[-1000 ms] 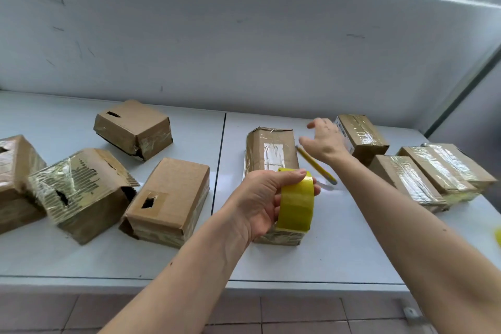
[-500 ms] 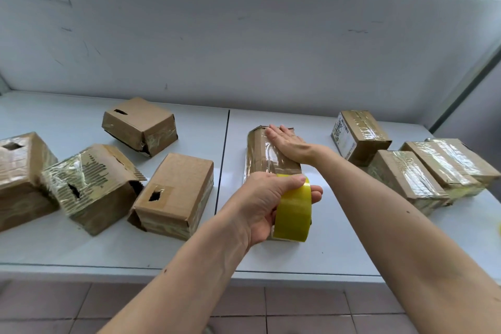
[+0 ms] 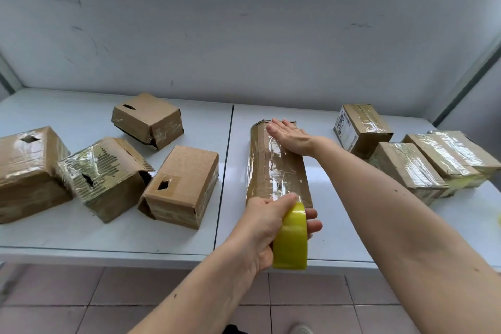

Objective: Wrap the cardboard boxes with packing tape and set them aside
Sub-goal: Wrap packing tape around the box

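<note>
Tape roll point(image 3: 290, 238) pulled nearer; box point(image 3: 276, 165) label perhaps covered, unreadable.

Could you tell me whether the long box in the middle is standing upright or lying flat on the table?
Lying flat. The long box rests lengthwise on the table, right hand pressing its top.
</note>
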### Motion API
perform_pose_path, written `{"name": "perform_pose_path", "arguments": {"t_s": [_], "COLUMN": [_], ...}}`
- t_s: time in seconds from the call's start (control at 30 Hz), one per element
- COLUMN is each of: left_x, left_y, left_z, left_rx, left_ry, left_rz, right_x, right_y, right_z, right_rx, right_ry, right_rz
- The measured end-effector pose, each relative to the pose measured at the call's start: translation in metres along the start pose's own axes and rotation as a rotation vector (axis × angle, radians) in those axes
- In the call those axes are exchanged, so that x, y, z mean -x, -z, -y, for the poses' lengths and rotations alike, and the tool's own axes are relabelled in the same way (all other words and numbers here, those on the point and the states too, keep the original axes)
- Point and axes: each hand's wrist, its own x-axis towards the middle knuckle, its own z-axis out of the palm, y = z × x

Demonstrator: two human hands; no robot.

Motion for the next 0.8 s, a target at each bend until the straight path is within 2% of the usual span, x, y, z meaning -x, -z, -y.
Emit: {"name": "perform_pose_path", "arguments": {"t_s": [0.2,0.53,0.73,0.8], "left_x": [0.005,-0.013,-0.021,-0.022], "left_y": [-0.004,0.011,0.015,0.015], "left_z": [0.014,0.04,0.046,0.045], "left_rx": [0.081,-0.016,-0.018,-0.013], "left_ry": [0.042,0.028,0.017,0.011], "left_rz": [-0.023,-0.09,-0.112,-0.116], "right_x": [-0.002,-0.003,0.007,0.011], "right_y": [-0.003,-0.009,-0.02,-0.017], "right_z": [0.0,-0.004,0.004,0.01], "right_rx": [0.029,0.069,0.411,0.45], "right_ry": [-0.004,-0.017,-0.027,-0.039], "right_rz": [-0.015,-0.069,-0.195,-0.281]}}
